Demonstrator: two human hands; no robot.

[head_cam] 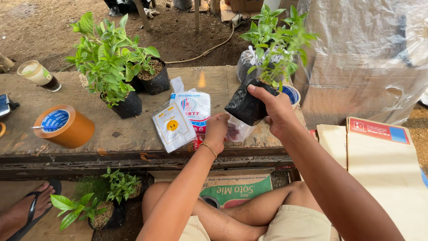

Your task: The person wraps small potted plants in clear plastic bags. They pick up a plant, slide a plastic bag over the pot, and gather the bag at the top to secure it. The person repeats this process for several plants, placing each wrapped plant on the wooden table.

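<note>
Head view: a weathered wooden plank surface sits low over bare dirt ground, outdoors. The right hand has its grip clenched around a crinkled black plastic grow bag with a leafy green seedling, lifted just above the surface's right end. The left hand, just left of that bag, pinches a thin clear plastic bag. Farther left of the bag lie glossy white packets, two potted seedlings and a smooth brown tape roll.
</note>
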